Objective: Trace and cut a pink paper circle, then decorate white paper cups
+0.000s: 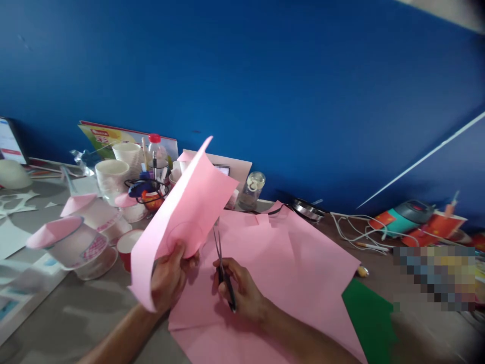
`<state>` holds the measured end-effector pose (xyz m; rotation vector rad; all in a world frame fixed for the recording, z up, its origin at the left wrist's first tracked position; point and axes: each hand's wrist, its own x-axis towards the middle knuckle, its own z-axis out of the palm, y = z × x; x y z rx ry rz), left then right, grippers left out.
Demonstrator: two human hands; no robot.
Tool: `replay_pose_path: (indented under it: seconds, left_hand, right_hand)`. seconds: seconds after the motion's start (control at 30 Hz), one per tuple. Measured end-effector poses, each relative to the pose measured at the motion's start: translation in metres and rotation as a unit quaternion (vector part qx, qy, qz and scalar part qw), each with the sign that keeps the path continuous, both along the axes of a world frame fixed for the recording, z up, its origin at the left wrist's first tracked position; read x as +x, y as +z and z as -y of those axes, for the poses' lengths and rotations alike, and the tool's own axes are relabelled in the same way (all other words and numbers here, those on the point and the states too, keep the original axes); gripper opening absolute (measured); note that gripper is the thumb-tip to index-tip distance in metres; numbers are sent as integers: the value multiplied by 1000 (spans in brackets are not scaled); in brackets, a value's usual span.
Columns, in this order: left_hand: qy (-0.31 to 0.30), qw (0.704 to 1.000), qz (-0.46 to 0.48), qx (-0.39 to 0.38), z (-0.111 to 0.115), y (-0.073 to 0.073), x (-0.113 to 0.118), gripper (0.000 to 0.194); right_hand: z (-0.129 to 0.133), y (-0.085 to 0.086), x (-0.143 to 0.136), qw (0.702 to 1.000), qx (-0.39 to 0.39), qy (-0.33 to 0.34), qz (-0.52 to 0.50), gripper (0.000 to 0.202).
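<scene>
My left hand (172, 278) grips a large sheet of pink paper (193, 197) by its lower edge, with the thumb on its face. The sheet stands up and curls toward me at the left. A faint round outline shows on it just above my thumb. In my right hand (242, 290) is a pair of scissors (223, 275) with black handles, its blades pointing up and slightly apart. The blade tips are close to the sheet's right edge; I cannot tell whether they touch it. More pink paper (265, 263) lies flat beneath both hands.
Paper cups with pink cone tops (70, 240) stand at the left, near stacked white cups (112, 174) and a red-capped bottle (156, 146). A glass jar (252, 189) and a tape roll (307, 210) sit by the blue wall. Green paper (367, 318) and white cables (348, 230) lie at the right.
</scene>
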<state>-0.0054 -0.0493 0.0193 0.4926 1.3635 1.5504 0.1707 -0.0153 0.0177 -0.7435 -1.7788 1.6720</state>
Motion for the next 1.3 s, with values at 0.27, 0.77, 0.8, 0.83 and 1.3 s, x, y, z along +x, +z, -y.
replay_pose_path:
  seconds: [0.27,0.77,0.8,0.83,1.3]
  left_hand:
    - [-53,998,-25,0,1,-11,3,47]
    - [-103,992,15,-65,1,-11,6,51]
    - [-105,993,23,-57,1,-11,6,49]
    - [-106,993,32,-50,1,-12,5,46]
    - [-72,994,85,-16,-4,-24,4,33]
  right_hand:
    - [0,-17,-4,999,-44,14,-12,43]
    - [1,-21,-5,999,-50,9,0,31]
    - [1,-21,-6,998,-56,11,-3,32]
    - [1,-21,-6,998,-65,13,-6,32]
    - [3,-17,-8,996,-83,7,-10,29]
